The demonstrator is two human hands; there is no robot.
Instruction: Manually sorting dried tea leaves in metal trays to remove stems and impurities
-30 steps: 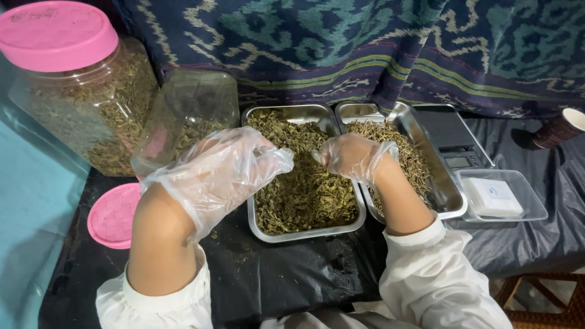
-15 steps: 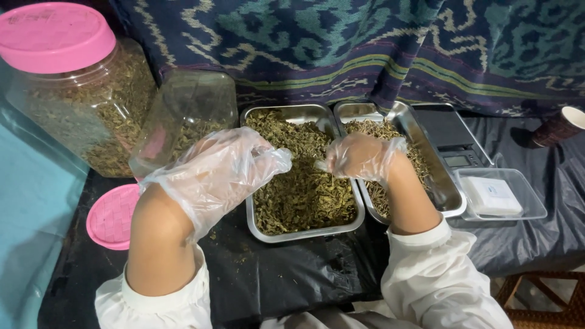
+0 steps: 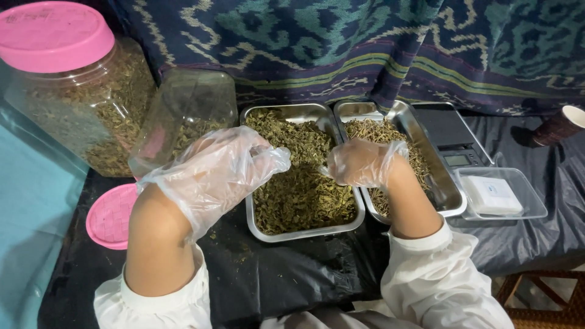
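In the upper left of the frame stands a big clear jar [image 3: 79,103] of dried leaves with a pink lid [image 3: 55,33]. A second pink lid [image 3: 109,214] lies at the left on the black sheet [image 3: 292,274]. At the right are a dark scale [image 3: 454,143], a clear plastic box [image 3: 499,195] and a paper cup [image 3: 563,125]. A patterned cloth [image 3: 341,49] hangs behind.

I'm looking at a small home-style herb packing spot: steel trays [image 3: 303,231] of dried leaves, pink-lidded plastic jars [image 3: 79,97], a digital scale [image 3: 454,143] at the surface's right edge, black sheeting, woven cloth [image 3: 341,42] behind.
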